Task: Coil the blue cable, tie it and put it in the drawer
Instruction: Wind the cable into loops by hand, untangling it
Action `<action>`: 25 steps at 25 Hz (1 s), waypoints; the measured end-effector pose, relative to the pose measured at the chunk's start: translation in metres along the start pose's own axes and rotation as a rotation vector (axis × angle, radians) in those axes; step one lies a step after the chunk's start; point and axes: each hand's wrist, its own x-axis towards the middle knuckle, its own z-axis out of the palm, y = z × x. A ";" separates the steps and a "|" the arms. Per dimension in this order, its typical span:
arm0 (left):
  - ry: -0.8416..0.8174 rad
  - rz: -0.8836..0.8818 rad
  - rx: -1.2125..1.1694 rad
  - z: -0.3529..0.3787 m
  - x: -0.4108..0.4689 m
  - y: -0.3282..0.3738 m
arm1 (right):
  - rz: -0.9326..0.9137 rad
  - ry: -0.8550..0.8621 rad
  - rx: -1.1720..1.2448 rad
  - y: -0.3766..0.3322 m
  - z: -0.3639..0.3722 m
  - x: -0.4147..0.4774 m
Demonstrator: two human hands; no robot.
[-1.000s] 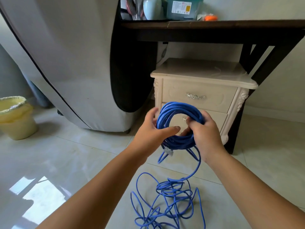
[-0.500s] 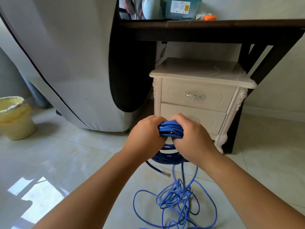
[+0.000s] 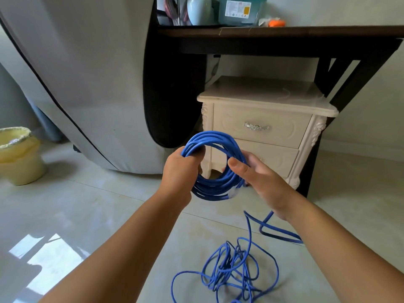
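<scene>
Nearest, loose loops of the blue cable [image 3: 209, 192] sprawl on the floor [image 3: 109, 204]. The rest forms an upright coil between the hands. The left hand [image 3: 181, 169] has its grip closed round the coil's upper left. The right hand [image 3: 262, 180] pinches its right side, thumb in front. Behind, the nightstand's [image 3: 269, 99] top drawer [image 3: 258, 127] is shut. On the table [image 3: 284, 31], a teal box [image 3: 240, 9] bears a label too small to read. Half a second ago both fists met atop the coil; now they are apart.

single head-worn view, forward and down, close over both hands [image 3: 220, 173], floor [image 3: 98, 204] beyond
</scene>
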 end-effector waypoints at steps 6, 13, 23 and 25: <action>0.063 -0.371 -0.377 0.004 -0.004 0.004 | -0.035 -0.158 0.182 0.005 0.002 0.002; -0.027 -0.445 -0.448 0.020 -0.022 -0.003 | -0.023 0.191 0.256 0.013 0.024 0.008; -0.258 0.202 0.311 0.006 -0.018 -0.009 | -0.033 0.365 0.058 0.005 -0.007 0.018; -0.293 0.412 0.539 0.003 -0.014 -0.007 | -0.105 0.305 -0.152 0.002 -0.012 0.014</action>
